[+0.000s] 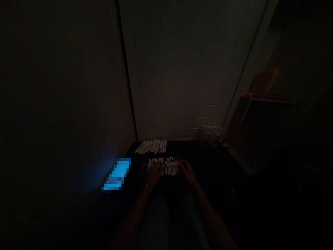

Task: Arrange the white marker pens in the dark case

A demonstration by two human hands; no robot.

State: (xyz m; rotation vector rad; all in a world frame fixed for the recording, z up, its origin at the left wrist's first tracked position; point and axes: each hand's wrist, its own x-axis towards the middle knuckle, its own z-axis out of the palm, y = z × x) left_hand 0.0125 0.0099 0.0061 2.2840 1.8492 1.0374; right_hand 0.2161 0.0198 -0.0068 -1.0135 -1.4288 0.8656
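Note:
The room is very dark. A dark case (166, 166) packed with several white-barrelled markers lies on the floor in front of me. My left hand (154, 173) rests on the case's left part, over the markers. At the case's right end, my right hand (187, 171) touches the markers there. The fingers of both hands are too dim to make out. A second row of white markers (152, 146) lies loose just beyond the case, near the door.
A glowing blue screen (117, 174) lies on the floor left of the case. A closed pale door (187, 69) stands ahead, with two small clear containers (211, 136) at its foot. A low white shelf unit (262, 128) sits at right. My legs (166, 222) stretch forward below.

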